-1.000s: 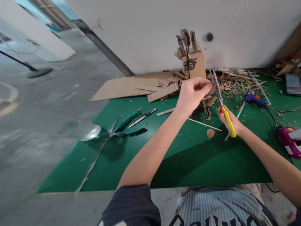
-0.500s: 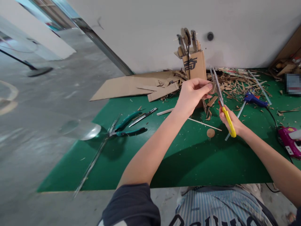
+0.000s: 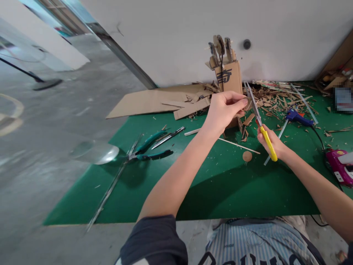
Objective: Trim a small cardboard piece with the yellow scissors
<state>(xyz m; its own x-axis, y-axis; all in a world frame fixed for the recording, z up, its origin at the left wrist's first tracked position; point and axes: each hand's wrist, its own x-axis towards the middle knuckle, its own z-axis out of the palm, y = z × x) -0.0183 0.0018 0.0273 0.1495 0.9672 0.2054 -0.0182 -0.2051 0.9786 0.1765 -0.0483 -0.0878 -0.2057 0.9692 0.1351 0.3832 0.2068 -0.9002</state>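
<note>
My left hand (image 3: 224, 110) is raised over the green mat (image 3: 171, 176), its fingertips pinched on a small piece of brown cardboard (image 3: 248, 103). My right hand (image 3: 271, 141) grips the yellow handles of a pair of scissors (image 3: 259, 119). The scissor blades point up and away, slightly parted, and they meet the cardboard piece at my left fingertips. A small cardboard disc (image 3: 247, 156) lies on the mat just below both hands.
A cardboard box model with wheels (image 3: 224, 70) stands at the wall. Flat cardboard sheets (image 3: 154, 101) and scraps (image 3: 275, 97) lie around it. Green-handled pliers (image 3: 147, 147), a blue glue gun (image 3: 298, 117), a pink device (image 3: 340, 167) and thin sticks lie on the mat.
The scissor blades have shifted slightly at the cardboard piece. Both hands stay in nearly the same place.
</note>
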